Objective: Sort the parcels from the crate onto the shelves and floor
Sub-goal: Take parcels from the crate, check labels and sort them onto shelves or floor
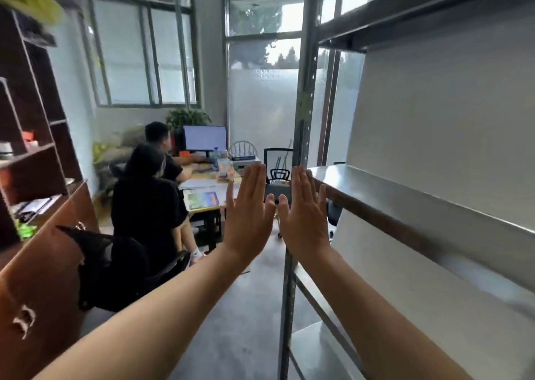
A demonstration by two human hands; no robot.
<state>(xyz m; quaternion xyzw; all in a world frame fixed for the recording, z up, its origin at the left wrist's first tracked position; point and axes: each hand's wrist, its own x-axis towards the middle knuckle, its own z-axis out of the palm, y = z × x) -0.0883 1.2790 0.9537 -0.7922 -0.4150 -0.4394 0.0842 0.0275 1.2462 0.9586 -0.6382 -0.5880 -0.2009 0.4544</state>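
Both my arms reach forward at chest height. My left hand [250, 210] and my right hand [304, 213] are held up side by side with straight fingers and backs toward me, holding nothing. A metal shelving unit [405, 203] fills the right side; its upright post [301, 136] stands just behind my right hand. The shelf boards in view carry nothing. No parcel or crate is in view.
Two seated people [150, 203] work at a desk [202, 194] with a monitor [205, 137] ahead on the left. A brown wooden cabinet [43, 263] lines the left side, with a black chair [115, 269] beside it. Grey floor [246, 307] runs between cabinet and shelving.
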